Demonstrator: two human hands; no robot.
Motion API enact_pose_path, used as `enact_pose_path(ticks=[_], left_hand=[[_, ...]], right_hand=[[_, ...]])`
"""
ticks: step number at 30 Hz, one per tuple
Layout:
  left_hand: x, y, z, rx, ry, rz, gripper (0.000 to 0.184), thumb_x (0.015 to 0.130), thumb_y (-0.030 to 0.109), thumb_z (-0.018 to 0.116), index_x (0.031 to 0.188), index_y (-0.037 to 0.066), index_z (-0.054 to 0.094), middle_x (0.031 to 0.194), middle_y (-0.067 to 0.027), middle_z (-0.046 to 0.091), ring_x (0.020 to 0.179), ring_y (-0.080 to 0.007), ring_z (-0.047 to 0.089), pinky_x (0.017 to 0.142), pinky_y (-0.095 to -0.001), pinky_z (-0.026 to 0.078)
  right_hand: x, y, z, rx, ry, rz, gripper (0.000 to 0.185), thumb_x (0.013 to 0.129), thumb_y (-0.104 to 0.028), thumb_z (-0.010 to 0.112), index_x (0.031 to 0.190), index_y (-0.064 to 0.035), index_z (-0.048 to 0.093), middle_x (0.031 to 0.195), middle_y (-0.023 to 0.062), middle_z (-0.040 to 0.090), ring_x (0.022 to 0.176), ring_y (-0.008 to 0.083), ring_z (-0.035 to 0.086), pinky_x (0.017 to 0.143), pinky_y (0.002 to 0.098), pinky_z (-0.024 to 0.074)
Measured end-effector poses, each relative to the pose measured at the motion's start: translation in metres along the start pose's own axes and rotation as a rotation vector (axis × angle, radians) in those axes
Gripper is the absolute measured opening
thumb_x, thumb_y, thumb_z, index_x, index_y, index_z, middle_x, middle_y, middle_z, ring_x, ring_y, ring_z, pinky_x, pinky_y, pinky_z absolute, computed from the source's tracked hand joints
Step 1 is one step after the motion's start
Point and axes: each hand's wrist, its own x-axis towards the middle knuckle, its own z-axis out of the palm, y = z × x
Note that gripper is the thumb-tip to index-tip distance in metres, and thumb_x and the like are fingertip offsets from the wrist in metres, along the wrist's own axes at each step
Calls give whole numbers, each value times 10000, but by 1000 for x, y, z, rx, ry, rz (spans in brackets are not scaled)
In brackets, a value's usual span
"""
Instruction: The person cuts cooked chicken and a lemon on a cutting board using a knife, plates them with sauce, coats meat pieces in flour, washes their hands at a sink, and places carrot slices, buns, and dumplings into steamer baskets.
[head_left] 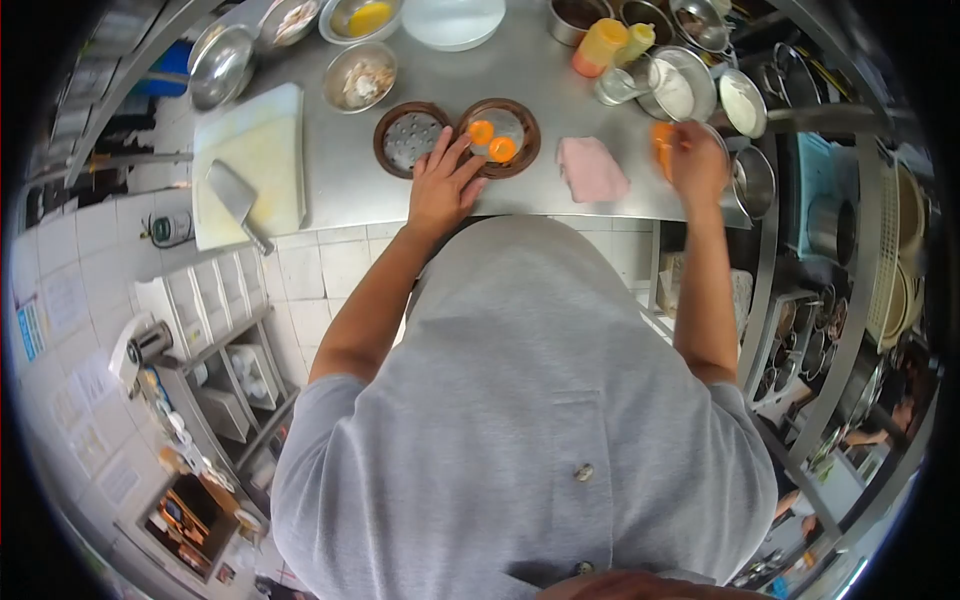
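Observation:
Two round brown-rimmed plates with grey centres stand side by side at the counter's front. The left plate (411, 138) has a dotted centre. Two round orange slices, which look like carrot (502, 150), lie on the right plate (530, 130). My left hand (445, 190) is open, its fingers spread over the near rims where the plates meet. On the right, my right hand (698, 165) is curled down beside several orange pieces (661, 150) at a metal bowl. Its fingertips are hidden, so what they grip does not show. A folded pink cloth (591, 169) lies between the hands.
A cleaver (235, 198) rests on a white cutting board (285, 150) at left, its handle past the edge. Metal bowls (359, 76) line the back. Sauce bottles (600, 47) and bowls of white powder (673, 92) stand at back right. Steel shelving flanks the right.

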Motion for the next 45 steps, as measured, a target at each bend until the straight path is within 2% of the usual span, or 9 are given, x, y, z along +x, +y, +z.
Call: enact_pose_path(ticks=[9,16,25,29,32,34,36,41,45], left_hand=[[-6,12,-12,-31,-46,-124,394,995,329,796,1363,190,779,1673,-61,549,1656,-332,373,1188,-541,405],[-89,15,-47,-112,314,-307,464,961,188,804,1415,128,731,1496,-148,654,1497,-371,553,1199,-532,471],[-452,-182,46,-317,-303,-1447,488,992,367,751,1373,63,730,1384,-253,714,1243,-452,711,1106,-511,562],[-527,-293,33,-412,28,-1852,500,986,376,736,1341,23,727,1398,-258,706,1256,-449,708,1101,-523,567],[-508,-381,30,-366,435,-1456,477,1032,377,721,1337,10,732,1258,-260,755,1223,-445,704,1059,-516,561],[-473,-437,18,-336,599,-1279,458,1037,343,715,1355,15,731,1220,-258,751,1197,-465,694,1040,-522,564],[-438,-491,14,-216,804,-1118,431,1047,384,733,1234,-5,728,1066,-207,743,1038,-368,721,951,-471,572],[-376,-585,50,-323,771,-1144,582,1058,205,622,1628,123,539,1566,-283,604,1403,-481,605,1191,-556,468],[-387,-589,-6,-365,541,-854,484,1050,230,628,1503,61,654,1382,-272,722,1307,-470,671,1126,-567,504]], right_hand=[[2,-150,158,150,-226,-443,186,968,-187,767,1108,-68,792,1016,167,767,965,364,761,875,444,601],[-33,-39,118,-57,-170,-593,159,980,-203,777,1069,-76,815,1098,160,754,1030,369,729,887,476,583],[-83,-18,112,-729,-276,-894,460,1027,-279,710,1401,-10,725,1425,247,692,1423,445,574,1166,532,484],[-203,-240,123,-615,-1102,-379,290,1071,-225,673,1150,37,769,1081,245,785,933,435,771,855,525,611],[-268,-320,256,-245,-1347,-142,315,1106,-270,709,1134,38,771,900,76,749,771,149,676,734,379,594],[-290,-403,365,-61,-1158,-630,335,1076,-280,719,1234,10,778,1043,250,781,919,294,774,812,423,588],[-280,-454,481,43,-915,-630,424,1110,-325,679,1372,7,718,1219,163,792,1100,246,749,987,393,569],[-207,-518,665,277,-668,15,607,1169,-498,511,1519,-13,614,1383,139,745,1175,299,737,1019,400,557],[-181,-472,712,451,-543,166,800,1161,-604,457,1570,78,545,1487,187,699,1345,345,680,1100,447,527]])
